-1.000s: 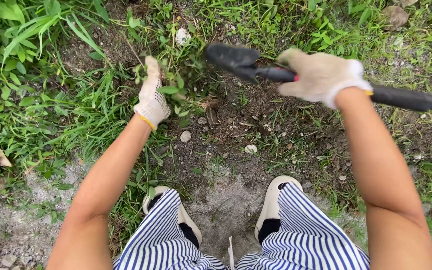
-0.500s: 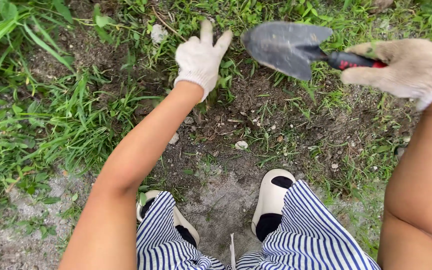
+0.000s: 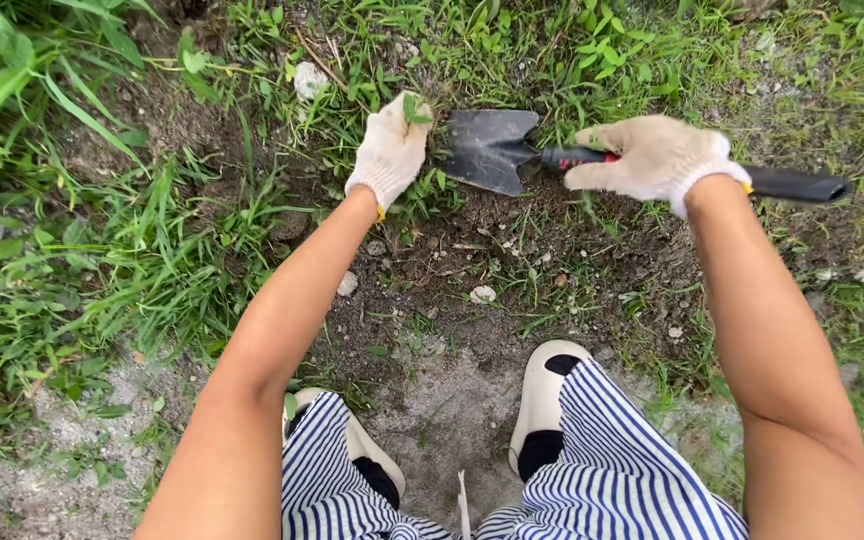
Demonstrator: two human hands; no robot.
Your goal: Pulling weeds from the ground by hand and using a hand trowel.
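Already a patch of bare soil (image 3: 512,250) lies dug open between the 2 arms, scattered with small stones and loose roots, while thick grass (image 3: 102,250) and low weeds ring it on the left and along the top, so by the look of it the clearing is partly done and plenty of green is left. At the top edge of that patch, the left hand (image 3: 389,152), in a white knit glove, has its fingers curled shut around a small leafy weed (image 3: 414,108), whose leaves poke up above the knuckles. Just beside it, the right hand (image 3: 652,155), in a soil-stained glove, is clenched around the red and black handle of a trowel (image 3: 497,148); the handle's far end juts out past the wrist. The dark blade lies low, its tip near the left glove and close to the weed's base. Below, striped trousers and 2 pale shoes (image 3: 544,400) stand on gravelly ground.
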